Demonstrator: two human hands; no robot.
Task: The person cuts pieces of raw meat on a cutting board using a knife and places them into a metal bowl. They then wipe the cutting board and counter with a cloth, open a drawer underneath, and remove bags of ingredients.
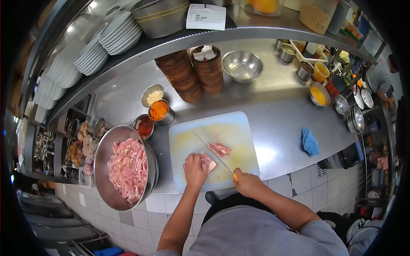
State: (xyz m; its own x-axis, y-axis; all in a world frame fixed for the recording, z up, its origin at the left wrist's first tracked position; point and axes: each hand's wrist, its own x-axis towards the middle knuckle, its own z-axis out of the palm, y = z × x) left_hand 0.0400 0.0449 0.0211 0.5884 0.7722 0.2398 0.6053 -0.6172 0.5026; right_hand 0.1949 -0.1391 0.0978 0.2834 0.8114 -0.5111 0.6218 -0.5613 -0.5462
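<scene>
My right hand [249,183] is closed round the yellow handle of a kitchen knife [212,152]. The long blade points up and left across the white cutting board [183,136]. On the blade's left side, my left hand [195,170] presses curled fingers on a piece of raw meat [209,164]. Cut strips of raw meat [220,149] lie just right of the blade, apart from my fingers. A large steel bowl [99,160] full of sliced raw meat [127,168] stands left of the board.
Behind the board's left corner stand containers of orange slices [158,111], red chilli-like pieces [144,126] and chopped pale bits [154,97]. Steamer baskets [179,77] and a steel bowl [242,67] are farther back. A blue cloth [309,142] lies right. A shelf [171,45] overhangs the counter.
</scene>
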